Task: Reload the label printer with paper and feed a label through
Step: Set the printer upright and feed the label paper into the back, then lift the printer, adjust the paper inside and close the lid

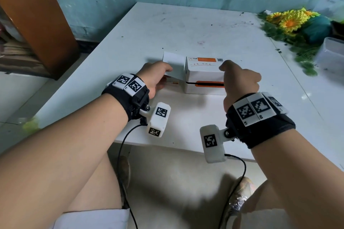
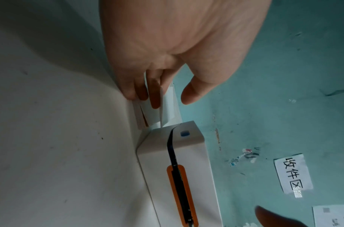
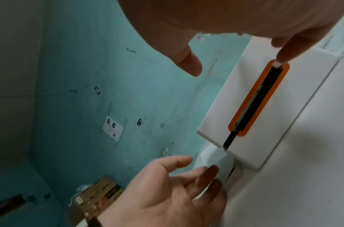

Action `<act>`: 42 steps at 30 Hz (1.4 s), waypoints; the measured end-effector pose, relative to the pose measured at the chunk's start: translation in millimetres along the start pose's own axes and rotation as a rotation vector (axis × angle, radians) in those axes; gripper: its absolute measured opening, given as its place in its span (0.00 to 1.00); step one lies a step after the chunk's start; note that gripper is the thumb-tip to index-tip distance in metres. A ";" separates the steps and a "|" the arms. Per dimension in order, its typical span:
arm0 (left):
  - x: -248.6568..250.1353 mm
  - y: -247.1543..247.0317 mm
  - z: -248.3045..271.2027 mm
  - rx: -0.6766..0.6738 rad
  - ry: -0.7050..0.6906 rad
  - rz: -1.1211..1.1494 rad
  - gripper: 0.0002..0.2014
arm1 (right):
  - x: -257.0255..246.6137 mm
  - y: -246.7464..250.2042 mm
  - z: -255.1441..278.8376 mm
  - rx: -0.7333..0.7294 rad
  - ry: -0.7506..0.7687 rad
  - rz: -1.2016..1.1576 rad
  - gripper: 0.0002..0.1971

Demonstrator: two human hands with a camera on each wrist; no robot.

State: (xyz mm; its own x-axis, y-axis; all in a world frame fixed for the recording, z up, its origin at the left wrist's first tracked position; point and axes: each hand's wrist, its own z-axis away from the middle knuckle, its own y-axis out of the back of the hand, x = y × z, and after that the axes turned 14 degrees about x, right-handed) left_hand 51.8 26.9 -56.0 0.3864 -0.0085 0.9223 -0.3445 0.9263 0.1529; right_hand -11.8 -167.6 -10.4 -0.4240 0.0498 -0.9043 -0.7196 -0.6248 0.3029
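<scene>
A white label printer stands in the middle of the table, its orange-rimmed slot facing me. White fan-fold label paper lies against its left end. My left hand holds that paper, the thumb above a raised sheet and the fingers slipped between the folds. The raised sheet meets the printer's left end at its black seam. My right hand hovers over the printer's right front. It holds nothing, and one fingertip touches the slot's right end.
Artificial yellow flowers and a clear plastic tub fill the table's back right corner. A brown wooden cabinet stands at the left. The turquoise wall behind carries paper notices. The table's front edge is close to my wrists.
</scene>
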 end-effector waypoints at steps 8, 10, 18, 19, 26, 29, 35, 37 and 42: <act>-3.3 -13.5 -11.4 0.064 -0.081 0.053 0.16 | -17.8 20.6 -26.0 -0.213 0.012 0.004 0.09; -5.1 -15.2 -10.1 0.068 -0.124 0.009 0.31 | -16.9 21.2 -31.3 -0.258 0.012 -0.035 0.09; -9.9 -17.3 -8.6 0.046 -0.205 -0.007 0.47 | -9.7 19.6 -55.7 -0.317 -0.063 -0.155 0.26; -10.0 -17.4 -8.2 0.044 -0.208 0.001 0.48 | -12.1 18.9 -56.9 -0.313 -0.069 -0.146 0.24; -11.0 -18.1 -7.7 0.023 -0.241 0.026 0.52 | -8.8 20.2 -76.1 -0.257 -0.019 -0.163 0.31; -14.0 -20.8 -9.0 0.030 -0.238 0.018 0.47 | -9.8 22.1 -77.4 -0.278 0.076 -0.132 0.37; -15.6 -23.0 -6.3 0.036 -0.258 -0.010 0.49 | -7.8 14.3 -85.2 -0.241 0.399 0.050 0.39; -15.6 -23.0 -5.6 0.034 -0.257 -0.016 0.49 | -7.8 13.1 -86.3 -0.225 0.518 0.143 0.38; -15.5 -24.8 -3.3 0.039 -0.246 -0.039 0.47 | -8.6 15.6 -89.0 -0.222 0.744 0.344 0.38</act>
State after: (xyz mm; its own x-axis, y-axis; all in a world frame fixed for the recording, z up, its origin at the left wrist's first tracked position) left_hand 57.2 5.3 -75.2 0.1818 -0.1397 0.9734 -0.3681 0.9082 0.1991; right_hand 29.5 -247.2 -24.6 -0.0714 -0.6479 -0.7584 -0.4590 -0.6537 0.6017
